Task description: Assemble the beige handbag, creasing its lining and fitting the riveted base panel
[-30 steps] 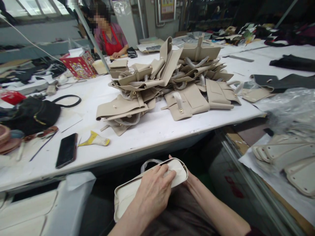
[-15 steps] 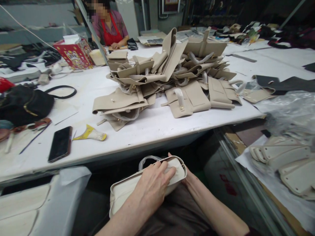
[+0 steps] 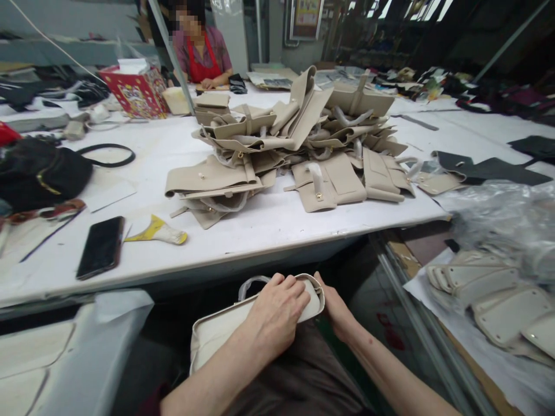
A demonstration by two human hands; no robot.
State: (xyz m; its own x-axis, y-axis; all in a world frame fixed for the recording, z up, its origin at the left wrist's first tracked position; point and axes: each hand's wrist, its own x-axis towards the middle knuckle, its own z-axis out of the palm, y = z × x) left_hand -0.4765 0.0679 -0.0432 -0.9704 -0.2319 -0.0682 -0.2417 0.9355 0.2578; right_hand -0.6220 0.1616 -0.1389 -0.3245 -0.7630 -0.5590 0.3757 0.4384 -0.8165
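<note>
An off-white handbag (image 3: 221, 335) lies across my lap, tilted, with a raised rim round its pale inner face. Its handle (image 3: 254, 283), wrapped in clear plastic, sticks out on the far side. My left hand (image 3: 280, 312) rests over the bag with bent fingers, gripping a pale flat panel (image 3: 311, 300) near the right end. Around that rounded end, my right hand (image 3: 336, 306) holds the bag from the outside; some of its fingers are hidden behind the rim.
Beige unfinished bags (image 3: 260, 138) are heaped on the white table (image 3: 243, 237). A phone (image 3: 100, 247) and a yellow-and-white scrap (image 3: 158, 231) lie near its front edge. Pale panels (image 3: 489, 283) and clear plastic (image 3: 507, 216) are at right. Across the table sits a person in a red apron (image 3: 203, 66).
My left hand has shifted its fingers toward the bag's far rim. The right hand has slid slightly outward along the bag's end, and the view has tipped up a little.
</note>
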